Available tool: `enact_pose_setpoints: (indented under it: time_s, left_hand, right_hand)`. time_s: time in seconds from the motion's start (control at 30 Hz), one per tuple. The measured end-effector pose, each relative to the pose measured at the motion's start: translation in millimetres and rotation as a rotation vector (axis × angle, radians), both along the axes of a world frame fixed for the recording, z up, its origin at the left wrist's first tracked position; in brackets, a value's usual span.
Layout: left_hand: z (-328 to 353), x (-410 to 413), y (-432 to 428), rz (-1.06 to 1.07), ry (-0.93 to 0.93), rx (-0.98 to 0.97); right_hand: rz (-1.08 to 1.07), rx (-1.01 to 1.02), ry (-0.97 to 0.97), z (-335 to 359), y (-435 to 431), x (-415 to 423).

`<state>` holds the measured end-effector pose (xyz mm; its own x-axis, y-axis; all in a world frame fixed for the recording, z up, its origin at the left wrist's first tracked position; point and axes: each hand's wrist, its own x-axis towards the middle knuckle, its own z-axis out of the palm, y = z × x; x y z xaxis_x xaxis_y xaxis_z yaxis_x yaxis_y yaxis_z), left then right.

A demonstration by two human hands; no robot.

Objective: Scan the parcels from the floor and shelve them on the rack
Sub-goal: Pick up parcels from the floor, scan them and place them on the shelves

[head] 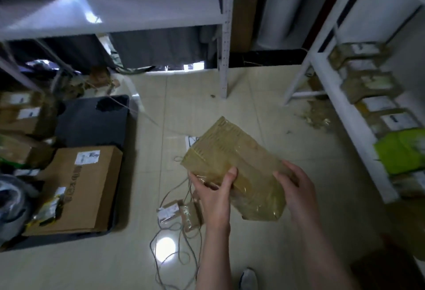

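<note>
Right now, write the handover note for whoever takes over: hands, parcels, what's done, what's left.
Left hand grips the taped parcel at its near corner; right hand holds its right side, above the floor tiles.
Done: several parcels lie on the right rack, low shelf.
Left: shelve this one; then the small labelled parcel on the floor and the cardboard boxes at left. No scanner shows; scanned or not, cannot tell.

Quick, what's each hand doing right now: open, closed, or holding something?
Left hand: grips the near end of the brown cardboard parcel wrapped in clear tape, thumb on top.
Right hand: holds the same parcel's right side.
</note>
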<state>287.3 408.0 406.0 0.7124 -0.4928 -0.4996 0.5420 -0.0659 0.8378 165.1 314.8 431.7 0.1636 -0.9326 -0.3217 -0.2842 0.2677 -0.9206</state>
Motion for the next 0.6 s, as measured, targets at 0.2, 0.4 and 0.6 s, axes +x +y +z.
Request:
enact_pose_setpoints:
  time_s: [0.2, 0.4, 0.6]
  left_hand:
    - [88, -33, 11, -0.210, -0.064, -0.060]
    - [145, -36, 9, -0.318, 0.028, -0.097]
    - [200, -53, 3, -0.393, 0.216, -0.330]
  right_hand:
    - [-0.319, 0.060, -0.289, 81, 30, -52]
    - [-0.472, 0.114, -0.514, 133, 36, -90]
    - [-0.461, 0.127, -0.583, 170, 46, -111]
